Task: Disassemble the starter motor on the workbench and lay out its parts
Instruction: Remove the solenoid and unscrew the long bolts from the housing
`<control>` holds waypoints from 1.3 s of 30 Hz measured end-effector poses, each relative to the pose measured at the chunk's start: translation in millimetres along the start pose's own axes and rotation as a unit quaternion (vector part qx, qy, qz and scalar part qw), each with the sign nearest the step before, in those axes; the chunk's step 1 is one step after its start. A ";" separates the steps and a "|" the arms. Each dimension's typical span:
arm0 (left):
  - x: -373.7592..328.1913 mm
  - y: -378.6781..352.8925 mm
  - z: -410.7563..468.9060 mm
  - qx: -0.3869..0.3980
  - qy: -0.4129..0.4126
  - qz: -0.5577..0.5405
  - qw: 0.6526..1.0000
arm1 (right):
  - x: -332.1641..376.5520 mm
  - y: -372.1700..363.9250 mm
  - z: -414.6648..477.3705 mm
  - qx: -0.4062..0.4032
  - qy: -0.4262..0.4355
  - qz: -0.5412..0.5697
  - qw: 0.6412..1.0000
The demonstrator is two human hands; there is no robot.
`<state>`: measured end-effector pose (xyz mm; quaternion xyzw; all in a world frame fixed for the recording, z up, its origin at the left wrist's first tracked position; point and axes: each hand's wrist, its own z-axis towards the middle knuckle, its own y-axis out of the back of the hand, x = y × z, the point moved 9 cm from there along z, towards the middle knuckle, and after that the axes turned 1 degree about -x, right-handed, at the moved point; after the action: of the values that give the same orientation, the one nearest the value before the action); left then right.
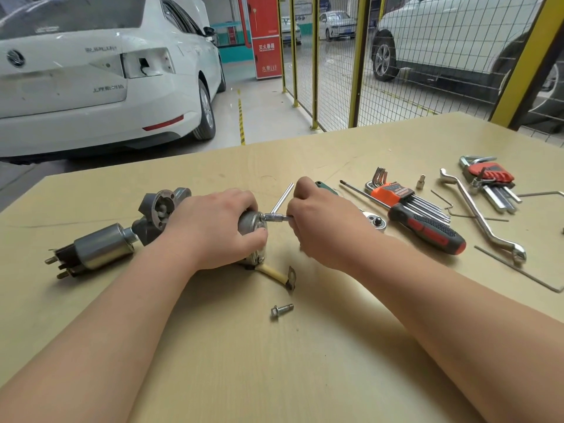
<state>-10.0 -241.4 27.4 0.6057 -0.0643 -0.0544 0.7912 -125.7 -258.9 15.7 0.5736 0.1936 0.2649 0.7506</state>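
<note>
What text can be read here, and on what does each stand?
"灭火器箱": on the red cabinet.
"火警119": lower on the same cabinet, slightly blurred.
Lettering on the white car boot: too blurred to read.
Label on the orange hex key holder: too small to read.

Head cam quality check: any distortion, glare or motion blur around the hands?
Head view: wide-angle bowing, yellow fence posts lean outward; light soft, faint shadows on the workbench; mild highlight on the solenoid; slight smear along the edge of the right hand; loose bolt sharp.
</note>
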 end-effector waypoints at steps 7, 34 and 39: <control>0.1 1.1 -0.7 -0.001 0.001 -0.001 1.000 | -3.5 2.8 7.0 -0.022 -0.031 -0.006 0.999; 1.0 0.1 0.7 -0.001 0.007 0.003 1.000 | 6.0 -1.7 5.4 0.007 0.021 0.004 1.000; 0.6 0.2 0.7 -0.002 0.008 0.003 1.000 | 0.9 1.1 8.0 -0.036 -0.012 -0.059 0.998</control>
<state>-9.5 -242.1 27.8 0.6045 -0.0601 -0.0475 0.7929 -120.4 -264.2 18.9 0.5367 0.2085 0.2204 0.7873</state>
